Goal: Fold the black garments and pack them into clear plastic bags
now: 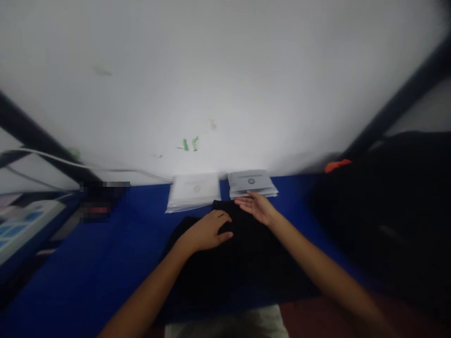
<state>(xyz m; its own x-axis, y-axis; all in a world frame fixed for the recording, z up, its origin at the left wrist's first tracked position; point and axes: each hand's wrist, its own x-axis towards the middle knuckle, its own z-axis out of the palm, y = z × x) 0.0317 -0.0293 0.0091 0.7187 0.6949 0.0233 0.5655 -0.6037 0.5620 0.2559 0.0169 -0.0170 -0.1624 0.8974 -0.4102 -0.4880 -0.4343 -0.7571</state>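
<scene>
A black cloth item, perhaps a garment, lies spread on the blue table in front of me; its kind is hard to make out in the dark. My left hand rests on its upper left part, palm down with the fingers loosely bent and apart. Over its upper right edge, my right hand is turned partly palm up, fingers stretched to the left. Nothing shows in either hand. Just beyond the right hand is a stack of grey-white printed plastic packets. Left of it lies a stack of clear-white packets.
The blue tabletop meets a marked white wall. A large black mass fills the right side, with an orange item by it. At left are a white cable and a white-and-blue object.
</scene>
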